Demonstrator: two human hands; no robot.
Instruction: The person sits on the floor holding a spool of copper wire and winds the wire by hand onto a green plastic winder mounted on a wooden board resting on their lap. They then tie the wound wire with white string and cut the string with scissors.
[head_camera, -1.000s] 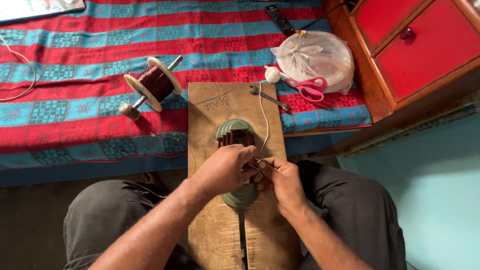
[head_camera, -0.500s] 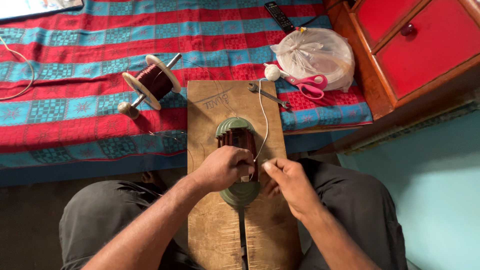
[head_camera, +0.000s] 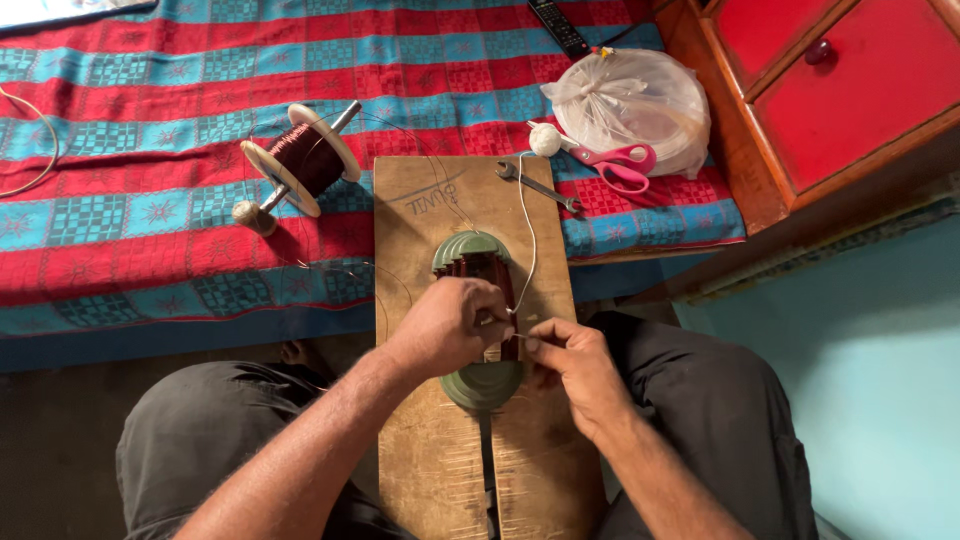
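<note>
A green round motor part with dark copper windings (head_camera: 470, 262) lies on a wooden board (head_camera: 430, 195) across my lap. My left hand (head_camera: 450, 325) presses on its middle, fingers curled over the windings. My right hand (head_camera: 570, 365) sits just right of it and pinches a thin white string (head_camera: 526, 230). The string runs up the board to a small white ball of thread (head_camera: 545, 140). A fine copper wire leads from the part toward a spool of copper wire (head_camera: 300, 160) on the bed.
A striped red and blue bed cover (head_camera: 150, 230) lies ahead. On it are pink-handled scissors (head_camera: 620, 165), a spanner (head_camera: 540, 187), a knotted white plastic bag (head_camera: 630, 100) and a black remote (head_camera: 558, 25). A red cabinet (head_camera: 840, 80) stands at the right.
My right hand swung out to the right, then came back close to the part, still pinching the string. My left hand stayed on the windings.
</note>
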